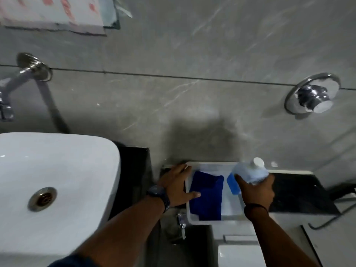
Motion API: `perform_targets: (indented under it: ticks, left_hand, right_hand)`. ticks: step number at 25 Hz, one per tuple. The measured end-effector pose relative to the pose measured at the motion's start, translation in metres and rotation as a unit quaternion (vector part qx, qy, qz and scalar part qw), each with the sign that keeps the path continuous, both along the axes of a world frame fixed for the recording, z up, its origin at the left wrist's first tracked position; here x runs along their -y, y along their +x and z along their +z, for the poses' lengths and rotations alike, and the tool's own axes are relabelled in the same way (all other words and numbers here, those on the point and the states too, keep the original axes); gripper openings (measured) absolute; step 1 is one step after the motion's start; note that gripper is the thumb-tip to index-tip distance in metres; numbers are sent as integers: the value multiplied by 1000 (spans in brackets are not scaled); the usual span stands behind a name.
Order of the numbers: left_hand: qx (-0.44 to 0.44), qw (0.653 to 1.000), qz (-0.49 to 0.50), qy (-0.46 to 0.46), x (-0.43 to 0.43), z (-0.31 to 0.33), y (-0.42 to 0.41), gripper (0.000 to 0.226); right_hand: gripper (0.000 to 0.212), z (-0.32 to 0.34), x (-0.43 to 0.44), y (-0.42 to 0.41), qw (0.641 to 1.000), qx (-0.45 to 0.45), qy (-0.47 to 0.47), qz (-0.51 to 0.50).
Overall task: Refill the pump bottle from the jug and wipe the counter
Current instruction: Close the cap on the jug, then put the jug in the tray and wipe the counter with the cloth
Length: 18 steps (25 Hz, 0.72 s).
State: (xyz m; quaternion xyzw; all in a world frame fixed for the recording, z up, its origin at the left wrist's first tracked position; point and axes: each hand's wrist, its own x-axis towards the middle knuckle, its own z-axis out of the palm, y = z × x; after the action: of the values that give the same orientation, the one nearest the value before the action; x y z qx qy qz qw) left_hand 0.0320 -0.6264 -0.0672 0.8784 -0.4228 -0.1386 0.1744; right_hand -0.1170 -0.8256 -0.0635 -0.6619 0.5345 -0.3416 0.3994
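Note:
A white plastic tray [207,164] sits on a black counter ledge [300,193] against the wall. Inside it lies a folded blue cloth [207,195]. My left hand [177,186] rests on the tray's left rim, thumb touching the cloth, fingers spread. My right hand [257,190] is wrapped around a translucent jug [250,173] with a white cap and pale blue liquid, held over the tray's right side. A blue object [233,185] shows in the tray beside the jug; I cannot tell what it is. No pump bottle is clearly visible.
A white basin [57,170] with a metal drain fills the left. A chrome tap [11,89] and a round chrome wall valve [313,96] stick out of the grey tiled wall. A small tap [182,224] sits below the tray. A white toilet tank lies under my right forearm.

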Motion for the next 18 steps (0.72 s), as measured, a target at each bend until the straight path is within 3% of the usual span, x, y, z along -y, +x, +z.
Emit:
perform_targets:
  ticks: [6, 15, 18]
  left_hand:
    - [50, 997, -14, 50, 51, -62, 27, 107]
    - [-18, 994, -24, 104, 62, -119, 31, 119]
    - [1, 996, -18, 90, 66, -117, 31, 116]
  right_hand:
    - [73, -73, 54, 35, 999, 0, 35, -29]
    - [81, -110, 62, 46, 997, 15, 23, -71]
    - [73, -121, 27, 48, 990, -94, 32, -98]
